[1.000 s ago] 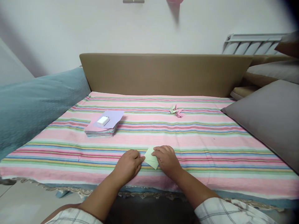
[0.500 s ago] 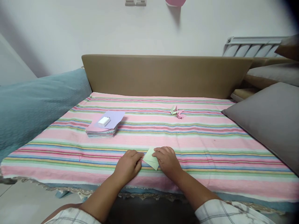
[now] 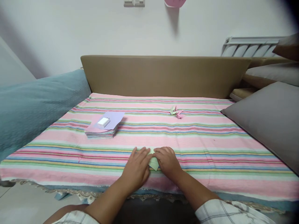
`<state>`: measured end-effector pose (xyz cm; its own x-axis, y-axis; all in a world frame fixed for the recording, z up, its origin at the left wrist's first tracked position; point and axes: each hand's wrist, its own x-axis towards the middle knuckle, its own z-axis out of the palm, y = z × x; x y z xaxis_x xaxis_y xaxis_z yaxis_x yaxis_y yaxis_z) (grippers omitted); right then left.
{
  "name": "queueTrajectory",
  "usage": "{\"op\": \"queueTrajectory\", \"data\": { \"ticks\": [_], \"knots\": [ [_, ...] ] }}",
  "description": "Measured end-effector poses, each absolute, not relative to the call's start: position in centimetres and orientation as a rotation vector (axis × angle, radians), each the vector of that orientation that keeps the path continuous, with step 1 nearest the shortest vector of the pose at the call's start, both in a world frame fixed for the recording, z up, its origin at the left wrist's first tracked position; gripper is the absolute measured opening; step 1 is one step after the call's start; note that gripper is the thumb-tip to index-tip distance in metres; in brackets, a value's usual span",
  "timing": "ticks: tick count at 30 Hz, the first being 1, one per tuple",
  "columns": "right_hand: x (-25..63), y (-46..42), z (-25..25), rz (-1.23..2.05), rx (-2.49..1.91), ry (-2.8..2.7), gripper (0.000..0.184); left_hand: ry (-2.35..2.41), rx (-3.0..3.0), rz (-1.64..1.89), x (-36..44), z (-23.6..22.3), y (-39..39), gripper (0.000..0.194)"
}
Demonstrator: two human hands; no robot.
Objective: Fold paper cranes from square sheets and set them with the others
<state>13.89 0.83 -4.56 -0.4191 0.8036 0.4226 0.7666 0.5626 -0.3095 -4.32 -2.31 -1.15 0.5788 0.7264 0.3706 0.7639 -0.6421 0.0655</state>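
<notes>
A small light-green sheet of folded paper lies on the striped cloth between my hands, a crease showing across its lower part. My left hand rests flat over its left side, fingers stretched and spread. From the right, my right hand grips the paper's edge with its fingers curled and drawn together. Both hands cover much of the sheet, so its full outline is hidden. Further back lie a pale green and a pink origami figure, close together.
A stack of coloured paper sits left on the striped cloth, with a white charger plug on top. A grey cushion lies at the right, and a blue-covered armrest at the left. Behind stands a brown backrest.
My left hand has moved right from the paper's left corner onto its surface, and its fingers have straightened and spread. My right hand and the paper stay nearly in place.
</notes>
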Motion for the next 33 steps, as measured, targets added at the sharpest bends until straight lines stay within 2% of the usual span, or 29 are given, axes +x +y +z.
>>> {"op": "queueTrajectory", "data": {
  "ticks": [6,15,23,33],
  "knots": [
    [14.5,1.0,-4.4,0.139,-1.186,-2.248,0.019,-1.171,-2.747,-0.473,-3.6,-3.1,-3.1,0.052],
    [17.5,1.8,-3.8,0.205,-1.029,-2.226,0.018,-1.172,-2.750,-0.468,-3.9,-3.7,-2.8,0.048],
    [18.7,2.0,-3.1,0.216,-1.135,-2.234,0.015,-1.202,-2.760,-0.406,-3.6,-3.2,-3.0,0.048],
    [19.6,2.3,-3.5,0.180,-1.211,-2.311,0.021,-1.158,-2.822,-0.384,-2.9,-2.7,-2.8,0.048]
  ]
}}
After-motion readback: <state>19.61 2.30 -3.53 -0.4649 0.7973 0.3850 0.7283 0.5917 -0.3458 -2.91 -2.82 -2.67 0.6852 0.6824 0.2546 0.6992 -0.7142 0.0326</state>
